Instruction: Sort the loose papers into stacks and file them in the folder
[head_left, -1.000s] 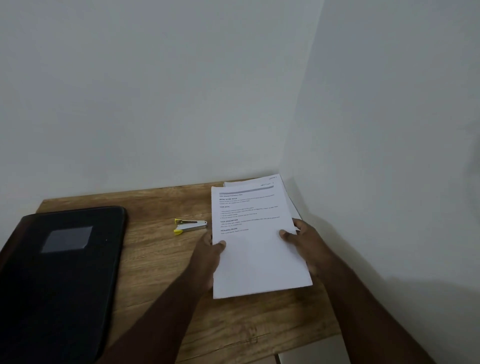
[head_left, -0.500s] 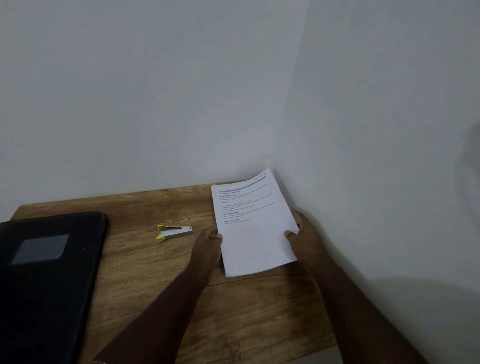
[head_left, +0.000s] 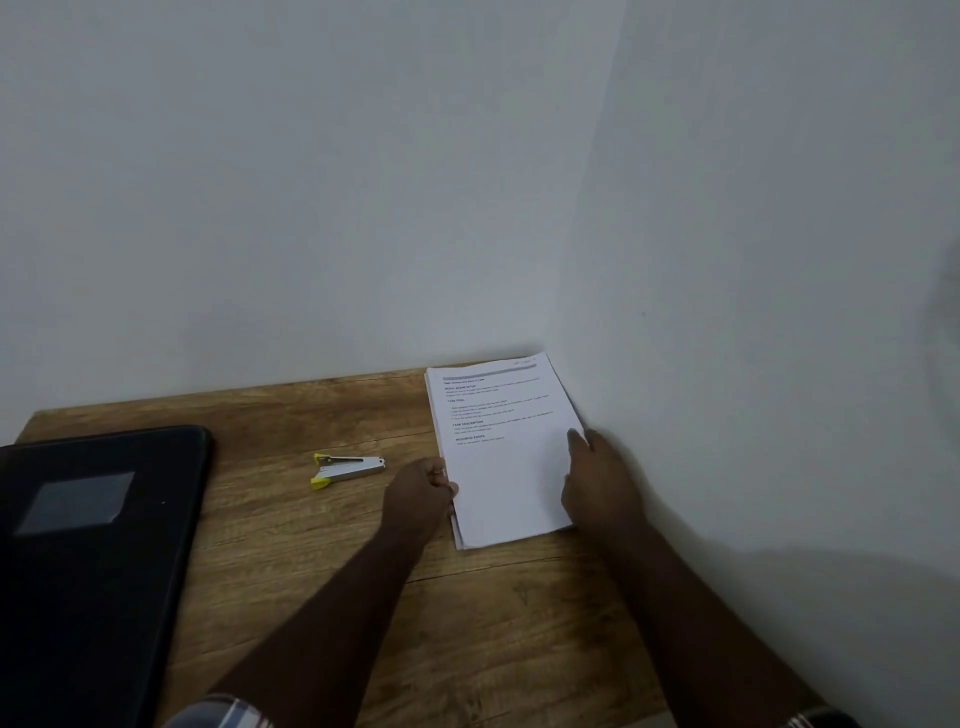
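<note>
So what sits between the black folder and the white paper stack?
In the head view, a small silver stapler with yellow ends lies on the wooden table between black folder and white paper stack.

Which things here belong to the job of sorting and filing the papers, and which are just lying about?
Belong to the job:
papers, stacked on the desk
folder, black, closed, at the left
left hand, gripping the stack's left edge
right hand, on its right edge

Lying about:
stapler, yellow-tipped, left of the papers
desk, wooden
</note>
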